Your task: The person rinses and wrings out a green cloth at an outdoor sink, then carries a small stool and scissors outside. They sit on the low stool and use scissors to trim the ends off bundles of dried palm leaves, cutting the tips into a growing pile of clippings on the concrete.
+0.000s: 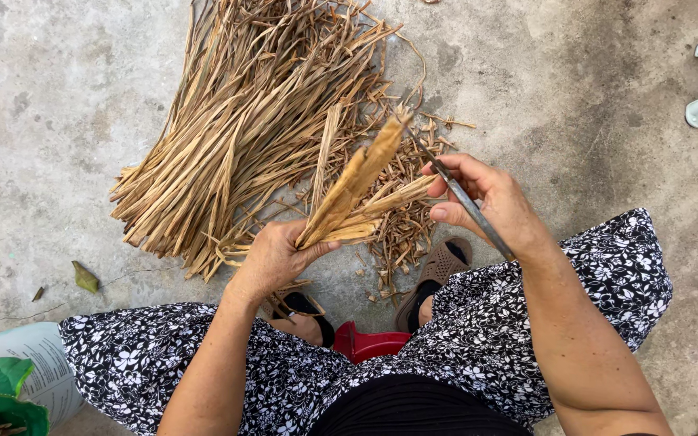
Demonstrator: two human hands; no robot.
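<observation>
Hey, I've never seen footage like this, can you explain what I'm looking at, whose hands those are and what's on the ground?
This is one picture from a camera worn on a person's head, looking down past a flowered dress at their own two bare hands. The left hand has a closed grip on a small bundle of dried leaf strips. The right hand holds a thin dark metal blade against the bundle. On the concrete floor lie a large pile of dried strips and short trimmed scraps. A red stool shows between the knees.

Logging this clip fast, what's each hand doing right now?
Left hand: closed around a small bunch of dried leaf strips.
Right hand: closed on a thin dark blade, touching the strips.
</observation>
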